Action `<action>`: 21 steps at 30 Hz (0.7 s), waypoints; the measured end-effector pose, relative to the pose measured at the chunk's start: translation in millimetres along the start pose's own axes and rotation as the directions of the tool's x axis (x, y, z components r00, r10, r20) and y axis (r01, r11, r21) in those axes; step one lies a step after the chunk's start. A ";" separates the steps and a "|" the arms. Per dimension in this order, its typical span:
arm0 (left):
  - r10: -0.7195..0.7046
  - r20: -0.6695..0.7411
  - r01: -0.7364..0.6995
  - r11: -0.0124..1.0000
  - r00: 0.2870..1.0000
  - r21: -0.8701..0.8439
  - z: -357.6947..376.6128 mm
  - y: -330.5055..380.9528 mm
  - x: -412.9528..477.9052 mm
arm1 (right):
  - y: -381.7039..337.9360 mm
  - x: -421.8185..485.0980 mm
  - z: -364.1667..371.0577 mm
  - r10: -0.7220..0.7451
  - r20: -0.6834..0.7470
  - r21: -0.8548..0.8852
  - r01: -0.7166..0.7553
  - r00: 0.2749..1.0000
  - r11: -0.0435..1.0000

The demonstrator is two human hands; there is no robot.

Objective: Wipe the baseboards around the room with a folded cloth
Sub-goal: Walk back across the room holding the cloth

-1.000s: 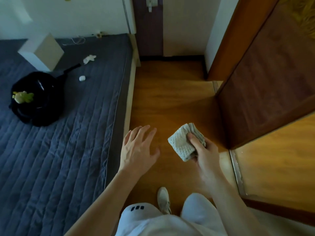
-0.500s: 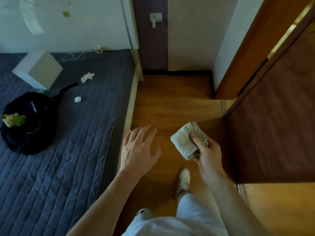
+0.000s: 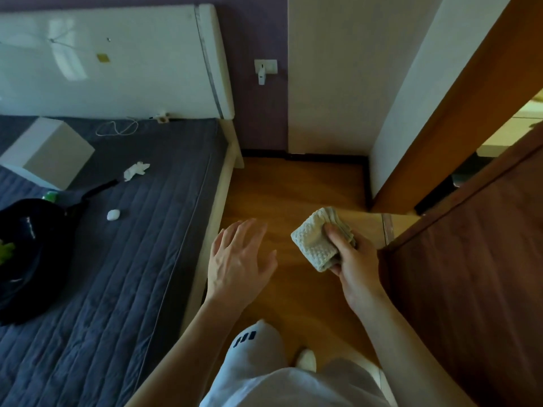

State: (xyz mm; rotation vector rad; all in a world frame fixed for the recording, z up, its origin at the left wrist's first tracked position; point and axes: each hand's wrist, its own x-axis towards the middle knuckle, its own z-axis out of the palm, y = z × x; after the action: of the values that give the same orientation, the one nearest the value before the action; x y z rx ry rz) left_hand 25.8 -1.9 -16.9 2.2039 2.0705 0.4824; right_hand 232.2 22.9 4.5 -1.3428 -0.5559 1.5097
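My right hand (image 3: 354,264) grips a folded, pale waffle-weave cloth (image 3: 314,240) above the wooden floor, thumb on top. My left hand (image 3: 238,259) hovers beside it with fingers spread, holding nothing, close to the bed's edge. A dark baseboard (image 3: 305,156) runs along the foot of the far wall and turns down the right wall (image 3: 367,183) toward the door frame. Both hands are well short of it.
A bed with a grey quilted cover (image 3: 132,259) and white headboard (image 3: 117,63) fills the left. On it lie a black pan (image 3: 26,245), a white box (image 3: 50,152) and tissue scraps. A brown wooden door (image 3: 470,289) stands open at right. My knee (image 3: 255,345) is below.
I have stepped forward along the strip of floor and the view has tilted up, bringing the far wall, baseboard and headboard closer. Both hands keep their pose, the cloth still held.
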 end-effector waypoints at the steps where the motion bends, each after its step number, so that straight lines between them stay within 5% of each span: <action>1: -0.002 0.011 0.002 1.000 1.000 -0.003 4.4 -1.9 14.9 | -3.0 13.7 2.7 0.006 -0.001 -0.001 -0.006 1.000 1.000; 21: 0.039 0.135 -0.044 0.999 0.990 0.031 49.1 -88.9 382.3 | -111.3 315.9 135.4 -0.007 -0.117 -0.005 0.006 0.993 1.000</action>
State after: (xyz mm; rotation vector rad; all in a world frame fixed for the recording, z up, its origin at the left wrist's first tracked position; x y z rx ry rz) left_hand -31.5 389.5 -21.3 2.2346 1.9824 0.2949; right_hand 184.6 380.7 -10.5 -1.4213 -0.4893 1.4149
